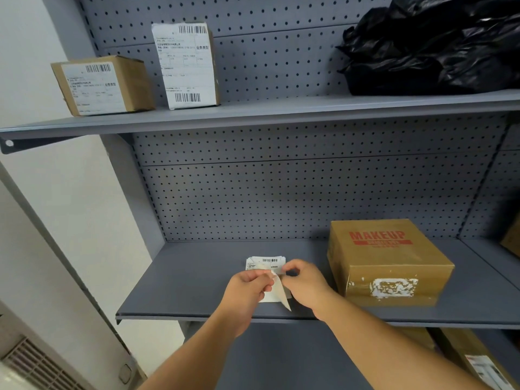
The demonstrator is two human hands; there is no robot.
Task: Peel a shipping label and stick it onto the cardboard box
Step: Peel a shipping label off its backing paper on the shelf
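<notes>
Shipping label (266, 263) at lower centre of frame, pinched between fingers of left hand (249, 288) and right hand (305, 285), left of cardboard box (388, 263).

Two bare forearms reached in from below the grey shelf's (197, 311) front edge, with no sleeves, watch, rings or gloves on them. The left hand (247, 288) and right hand (305, 282) were uncovered, their fingers curled, the nails short and plain.

Label (266, 263) text illegible; partly hidden.
</notes>
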